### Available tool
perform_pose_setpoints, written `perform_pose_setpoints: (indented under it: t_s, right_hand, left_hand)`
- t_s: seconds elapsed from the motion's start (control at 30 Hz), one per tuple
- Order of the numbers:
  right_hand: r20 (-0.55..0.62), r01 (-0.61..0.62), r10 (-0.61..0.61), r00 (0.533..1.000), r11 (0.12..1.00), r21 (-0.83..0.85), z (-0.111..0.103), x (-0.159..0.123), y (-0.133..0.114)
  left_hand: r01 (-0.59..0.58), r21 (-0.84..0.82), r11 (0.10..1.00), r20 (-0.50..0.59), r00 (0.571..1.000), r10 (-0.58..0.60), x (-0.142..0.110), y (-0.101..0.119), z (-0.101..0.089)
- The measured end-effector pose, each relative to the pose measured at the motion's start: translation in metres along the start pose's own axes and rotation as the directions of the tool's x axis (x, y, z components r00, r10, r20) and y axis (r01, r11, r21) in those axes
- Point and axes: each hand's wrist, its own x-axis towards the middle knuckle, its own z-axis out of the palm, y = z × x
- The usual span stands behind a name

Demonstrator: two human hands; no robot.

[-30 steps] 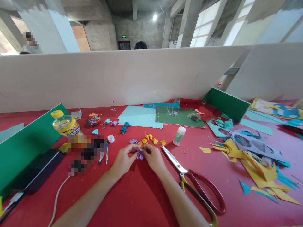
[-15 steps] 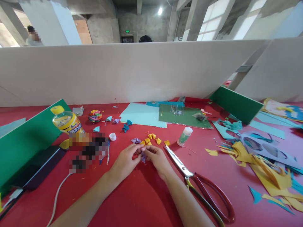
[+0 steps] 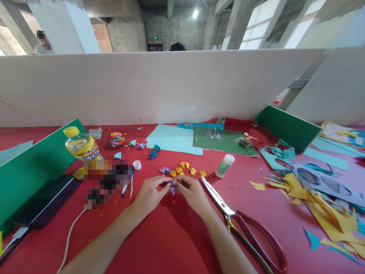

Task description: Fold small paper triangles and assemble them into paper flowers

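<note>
Between my fingertips is a small folded purple paper piece (image 3: 172,189), partly covered by the fingers. My left hand (image 3: 152,192) pinches it from the left, thumb and forefinger together. From the other side my right hand (image 3: 190,190) grips it between thumb and fingers. Just beyond my hands lie several folded yellow paper pieces (image 3: 182,168) and another folded purple piece (image 3: 164,170). Large scissors (image 3: 221,201) with red handles rest by my right hand, blades partly apart. A glue stick (image 3: 225,166) stands beyond them, its white cap (image 3: 137,164) apparently lying to the left.
At left stand a yellow-capped bottle (image 3: 82,146) and a dark device (image 3: 48,207) with a white cable. Light blue paper (image 3: 174,139) and a green sheet (image 3: 222,142) lie at the back. Paper scraps (image 3: 322,201) cover the right side. A white partition (image 3: 159,89) closes the far edge.
The view has shifted slightly, so most things sit a little further right. My fingers have moved slightly around the purple paper piece, which stays between both hands.
</note>
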Motion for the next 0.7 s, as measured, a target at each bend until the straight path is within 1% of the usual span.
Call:
perform_pose_setpoints:
  t_s: [0.07, 0.13, 0.17, 0.23, 0.3, 0.4, 0.57, 0.7]
  right_hand:
    - [0.005, 0.019, -0.019, 1.000, 1.000, -0.023, -0.0005, 0.0004, 0.0015]
    - [0.009, 0.030, -0.030, 1.000, 0.999, -0.037, -0.0009, 0.0005, 0.0027]
    - [0.010, 0.036, -0.035, 0.999, 0.998, -0.049, -0.0010, 0.0005, 0.0031]
    - [0.013, 0.046, -0.045, 0.999, 0.995, -0.090, -0.0013, 0.0003, 0.0036]
    - [0.012, 0.050, -0.048, 0.999, 0.988, -0.145, -0.0015, 0.0001, 0.0036]
    - [0.017, 0.051, -0.049, 0.999, 0.979, -0.195, -0.0019, -0.0002, 0.0035]
    - [0.021, 0.073, -0.070, 0.997, 0.973, -0.220, -0.0026, -0.0006, 0.0030]
    - [0.005, 0.057, -0.057, 0.998, 0.974, -0.221, -0.0020, -0.0007, 0.0019]
  left_hand:
    - [0.079, -0.124, 0.989, 0.059, 0.996, -0.072, 0.0005, 0.0002, -0.0005]
    - [0.170, -0.261, 0.950, 0.138, 0.981, -0.137, 0.0013, -0.0003, -0.0012]
    - [0.207, -0.309, 0.928, 0.173, 0.972, -0.159, 0.0017, -0.0008, -0.0015]
    - [0.259, -0.350, 0.900, 0.211, 0.958, -0.193, 0.0023, -0.0019, -0.0018]
    - [0.284, -0.350, 0.893, 0.221, 0.951, -0.216, 0.0025, -0.0030, -0.0017]
    - [0.287, -0.329, 0.900, 0.211, 0.951, -0.226, 0.0023, -0.0040, -0.0017]
    - [0.261, -0.258, 0.930, 0.191, 0.958, -0.215, 0.0010, -0.0035, -0.0029]
    - [0.241, -0.225, 0.944, 0.158, 0.965, -0.209, -0.0011, -0.0021, -0.0018]
